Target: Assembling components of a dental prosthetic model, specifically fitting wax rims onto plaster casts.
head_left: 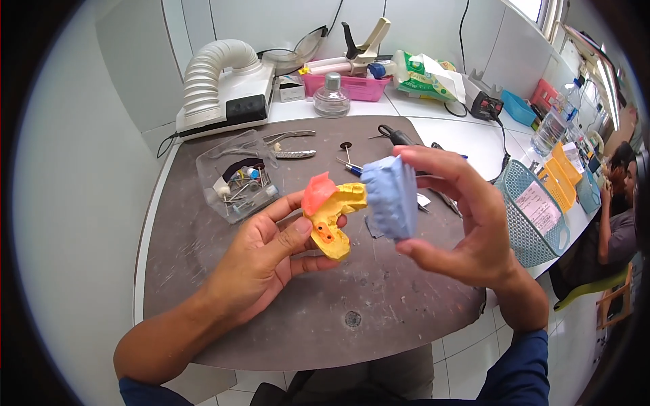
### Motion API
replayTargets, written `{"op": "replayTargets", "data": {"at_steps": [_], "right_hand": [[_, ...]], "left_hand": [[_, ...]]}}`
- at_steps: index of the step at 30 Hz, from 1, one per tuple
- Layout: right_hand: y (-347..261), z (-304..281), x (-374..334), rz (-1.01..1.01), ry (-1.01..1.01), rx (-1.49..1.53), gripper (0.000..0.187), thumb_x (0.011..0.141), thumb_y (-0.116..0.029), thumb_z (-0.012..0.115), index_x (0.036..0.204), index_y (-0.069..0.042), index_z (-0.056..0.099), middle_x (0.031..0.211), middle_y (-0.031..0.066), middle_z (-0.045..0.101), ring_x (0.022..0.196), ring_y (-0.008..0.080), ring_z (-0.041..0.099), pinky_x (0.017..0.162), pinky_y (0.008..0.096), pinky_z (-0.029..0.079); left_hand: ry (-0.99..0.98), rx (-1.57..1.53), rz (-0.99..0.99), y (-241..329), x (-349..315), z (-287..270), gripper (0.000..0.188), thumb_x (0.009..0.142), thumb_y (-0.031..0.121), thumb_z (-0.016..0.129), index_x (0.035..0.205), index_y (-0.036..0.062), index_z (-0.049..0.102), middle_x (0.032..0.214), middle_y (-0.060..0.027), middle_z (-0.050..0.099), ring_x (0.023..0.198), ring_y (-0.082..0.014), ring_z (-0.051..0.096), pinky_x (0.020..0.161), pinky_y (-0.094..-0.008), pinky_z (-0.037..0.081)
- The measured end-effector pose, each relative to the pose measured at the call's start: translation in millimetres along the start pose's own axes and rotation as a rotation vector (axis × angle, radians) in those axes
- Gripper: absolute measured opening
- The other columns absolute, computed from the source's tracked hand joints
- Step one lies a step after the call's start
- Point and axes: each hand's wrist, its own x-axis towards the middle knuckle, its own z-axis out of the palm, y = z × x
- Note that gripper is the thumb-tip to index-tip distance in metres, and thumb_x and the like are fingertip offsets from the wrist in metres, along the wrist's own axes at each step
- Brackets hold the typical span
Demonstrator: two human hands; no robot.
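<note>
My left hand (271, 247) grips a yellow dental model (332, 233), arch-shaped, with two small dark holes in an orange patch. A pink wax-like piece (319, 193) sits on the model's upper left end, beside my fingers. In my right hand (467, 220) is a light blue dental cast (391, 196), held between thumb and fingers with its bumpy tooth side turned toward the yellow model. The two models are very close at the yellow one's upper right end; I cannot tell whether they touch. Both are held above the grey-brown work mat.
A clear plastic box (237, 179) of burs and small tools lies at left, with metal pliers (294, 154) beyond it. Behind stand a white extractor with a hose (220, 78), a glass bottle (332, 98) and a pink basket (359, 88). At right is a blue-grey basket (531, 223); another person sits farther off.
</note>
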Motion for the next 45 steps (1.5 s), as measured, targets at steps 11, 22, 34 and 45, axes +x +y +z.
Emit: {"op": "replayTargets", "data": {"at_steps": [11,22,34,45], "right_hand": [[-8.0,19.9,0.5,-0.061,-0.041,-0.095,0.069,0.072,-0.015,0.084,0.135,-0.005,0.056,0.132,0.0174,0.059,0.118,0.032,0.063,0.098,0.039,0.053],[-9.8,21.3,0.1,-0.049,-0.043,-0.093,0.069,0.072,-0.016,0.084,0.134,-0.006,0.057,0.132,0.0168,0.06,0.117,0.0318,0.063,0.097,0.039,0.053],[-8.8,21.8,-1.6,-0.023,-0.069,-0.085,0.069,0.073,-0.018,0.085,0.135,-0.006,0.057,0.131,0.0171,0.06,0.118,0.0318,0.062,0.099,0.0392,0.052],[-6.6,24.3,-3.6,0.01,-0.085,-0.048,0.07,0.074,-0.021,0.086,0.136,-0.008,0.058,0.134,0.018,0.058,0.12,0.0324,0.061,0.098,0.0403,0.053]], "left_hand": [[-0.015,0.034,-0.08,1.6,-2.8,6.1,0.05,0.102,0.02,0.059,0.144,0.0027,0.04,0.133,-0.0105,0.053,0.119,-0.0233,0.06,0.097,-0.0396,0.057],[-0.004,0.052,-0.086,0.0,-2.9,9.2,0.049,0.099,0.017,0.063,0.14,0.0028,0.041,0.13,-0.0131,0.055,0.116,-0.0223,0.062,0.095,-0.0371,0.059],[0.017,0.057,-0.1,-2.5,-2.8,6.8,0.048,0.097,0.017,0.067,0.137,0.0024,0.045,0.125,-0.012,0.057,0.112,-0.0201,0.064,0.091,-0.0341,0.061],[0.065,0.063,-0.108,-0.1,-5.0,9.4,0.043,0.101,0.022,0.061,0.137,0.001,0.05,0.123,-0.0117,0.062,0.108,-0.0198,0.066,0.089,-0.033,0.061]]}}
